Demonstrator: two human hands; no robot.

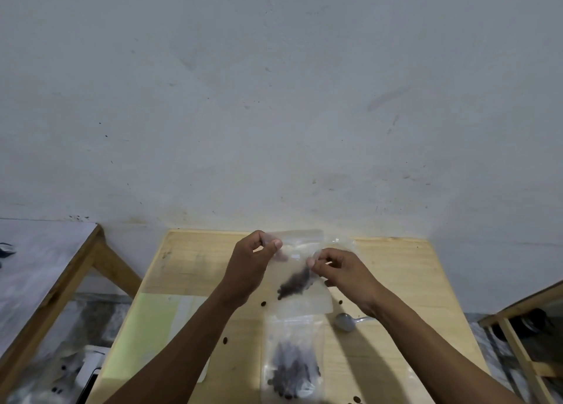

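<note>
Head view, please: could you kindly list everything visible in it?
held bag: one, clear with dark beans, raised above the table
lying bag: one, clear with dark beans, on the table
loose beans: several, dark, scattered on the table
spoon: one, grey, on the table right of the bags
table: one, light wood, below the hands
left hand: one, pinches held bag's top
right hand: one, pinches held bag's top

nothing readable is showing anywhere: the clear bag (304, 300) being held up and the second bag (291, 336) lying on the near table (396, 269) are carrying no legible print.
</note>
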